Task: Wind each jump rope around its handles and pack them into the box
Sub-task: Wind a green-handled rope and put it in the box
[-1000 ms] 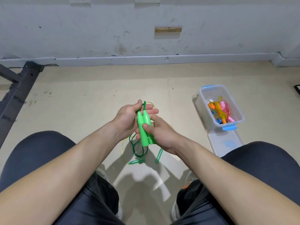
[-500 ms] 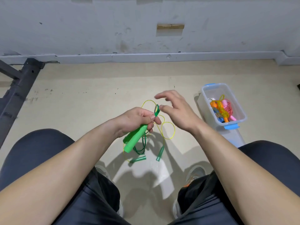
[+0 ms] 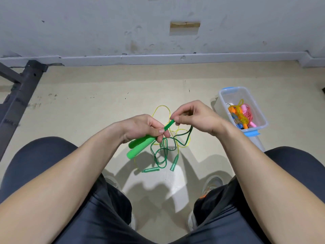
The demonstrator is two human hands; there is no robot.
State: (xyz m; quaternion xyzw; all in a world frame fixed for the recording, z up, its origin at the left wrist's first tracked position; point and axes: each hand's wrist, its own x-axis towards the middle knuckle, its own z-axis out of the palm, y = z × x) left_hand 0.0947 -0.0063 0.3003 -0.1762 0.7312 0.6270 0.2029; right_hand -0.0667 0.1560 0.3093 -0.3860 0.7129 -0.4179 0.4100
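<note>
My left hand (image 3: 140, 128) grips two bright green jump rope handles (image 3: 140, 145) side by side, their butts pointing down left. My right hand (image 3: 195, 118) pinches the dark green cord (image 3: 182, 136) right at the handles' narrow tips, and the cord hangs from there in loose loops. On the floor below lies a second rope: two translucent green handles (image 3: 151, 170) with a thin yellow cord (image 3: 161, 110). A clear plastic box (image 3: 226, 94) with blue clips stands to the right and holds wound orange, pink and yellow ropes.
The box's lid (image 3: 258, 141) lies on the floor just in front of the box. A dark metal frame (image 3: 19, 95) runs along the left edge. A grey wall with a skirting closes the far side. My knees and shoes frame the floor below.
My right hand, open and reaching half a second ago, has closed its fingertips on the dark green cord at the handle tips. A second ago both hands clasped the handles upright.
</note>
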